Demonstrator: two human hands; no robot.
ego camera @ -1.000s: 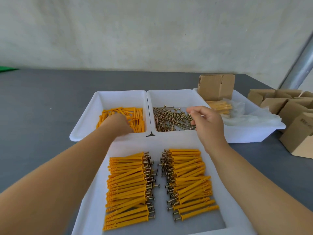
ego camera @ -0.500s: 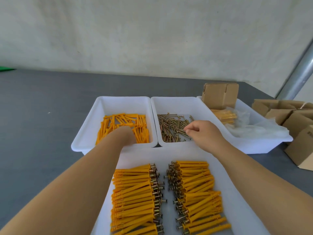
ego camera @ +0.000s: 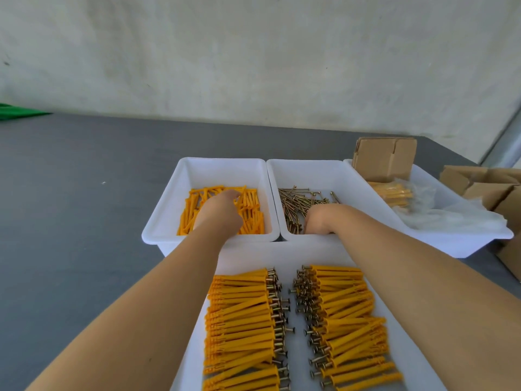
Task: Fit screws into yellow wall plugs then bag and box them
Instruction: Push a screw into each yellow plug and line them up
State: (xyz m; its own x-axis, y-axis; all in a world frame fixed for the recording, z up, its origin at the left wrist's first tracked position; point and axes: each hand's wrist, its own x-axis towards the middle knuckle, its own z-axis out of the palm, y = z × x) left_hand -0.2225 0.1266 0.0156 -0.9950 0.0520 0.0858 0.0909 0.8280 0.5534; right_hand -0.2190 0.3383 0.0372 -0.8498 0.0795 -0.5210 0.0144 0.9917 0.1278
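Plainly no writing shows; left hand (ego camera: 218,211) among yellow plugs (ego camera: 251,218), right hand (ego camera: 321,220) among screws (ego camera: 296,200), fingers' grip hidden.

**Soft daylight, wide-lens bend**

The light where I work is bright and even, perhaps daylight from overhead. My forearms throw only faint shadows on the white tray (ego camera: 282,255), whose plastic looks nearly washed out. The wide lens bends the grey table (ego camera: 70,193) edge and stretches my arms at the bottom corners. The screws (ego camera: 298,204) are slightly soft, fine detail smeared.
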